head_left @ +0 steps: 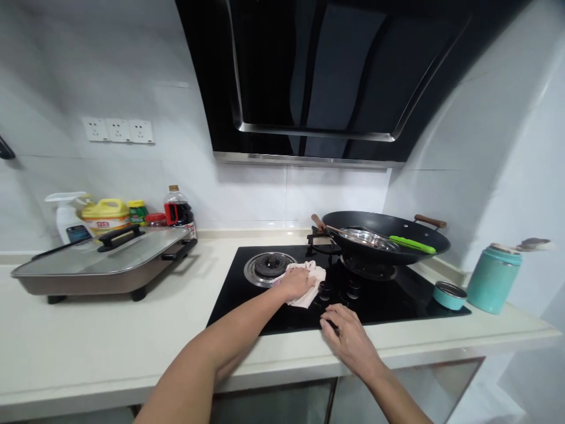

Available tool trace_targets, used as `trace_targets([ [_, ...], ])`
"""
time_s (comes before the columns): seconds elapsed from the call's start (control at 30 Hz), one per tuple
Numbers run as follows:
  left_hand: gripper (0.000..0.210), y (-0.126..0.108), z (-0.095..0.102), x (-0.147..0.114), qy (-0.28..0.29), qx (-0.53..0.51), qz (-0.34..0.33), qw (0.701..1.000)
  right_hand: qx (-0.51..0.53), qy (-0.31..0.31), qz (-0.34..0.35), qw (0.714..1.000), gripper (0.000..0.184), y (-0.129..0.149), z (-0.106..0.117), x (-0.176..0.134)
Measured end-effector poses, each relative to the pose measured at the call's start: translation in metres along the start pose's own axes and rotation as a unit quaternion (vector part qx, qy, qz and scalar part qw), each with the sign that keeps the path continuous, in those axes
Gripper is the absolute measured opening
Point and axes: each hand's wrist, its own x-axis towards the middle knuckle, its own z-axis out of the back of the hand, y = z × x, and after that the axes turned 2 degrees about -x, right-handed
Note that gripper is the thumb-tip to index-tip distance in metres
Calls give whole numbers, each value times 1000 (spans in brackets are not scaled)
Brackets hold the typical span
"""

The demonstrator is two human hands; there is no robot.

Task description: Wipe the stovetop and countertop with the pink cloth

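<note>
Head view: cloth (318, 275) lies under the left hand (298, 283), near the right hand (346, 335).

Left hand (296, 284) perhaps flat, right hand (350, 341) loose

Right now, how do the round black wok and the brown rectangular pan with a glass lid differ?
The round black wok has an open rim; the brown rectangular pan wears a glass lid.
The wok's right handle is wooden; the pan's is black.
The wok sits over the black cooktop; the pan stands on the pale countertop.
Neither touches the left hand or right hand.
</note>
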Motion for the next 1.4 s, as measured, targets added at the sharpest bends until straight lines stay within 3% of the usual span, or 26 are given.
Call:
trace_targets([
  [0.13, 55, 3, 1, -28, -2, 12, 12, 1000, 18, -39, -24, 999, 30, -6, -4, 1],
  [0.27, 57, 6, 2, -77, 10, 10, -3, 1000, 29, -59, -24, 998, 34, -10, -6, 0],
  [0.5, 50, -1, -5, -165, -19, 6, -97, 995, 62, -34, -21, 997, 34, -11, -6, -1],
  [0.73, 46, -3, -19, -196, -63, -1, -149, 987, 55, -73, -24, 996, 38, -21, -11, -1],
  [0.83, 48, -5, -20, -205, -63, -7, -175, 983, 52, -98, -29, 993, 39, -8, -8, 0],
  [0.9, 58, -4, -16, -210, -57, -33, -170, 983, 60, -78, -15, 995, 40, 15, -6, -3],
  [0.97, 73, 3, -7, -218, -64, -78, -175, 979, 78, 4, 21, 997, 43, 45, -7, -9],
  [1.03, 74, 19, 2, -230, -91, -107, -199, 970, 74, 116, 50, 989, 51, 75, -12, -16],
  [1.13, 42, 62, 16, -256, -152, -88, -188, 966, 2, 232, 37, 972, 79, 107, -22, -20],
  [1.27, 28, 138, 32, -289, -240, -35, -51, 969, -67, 280, 14, 957, 107, 126, -34, -2],
  [1.4, 34, 196, 41, -302, -294, -12, 77, 952, -10, 351, 66, 934, 114, 141, -45, 39],
])
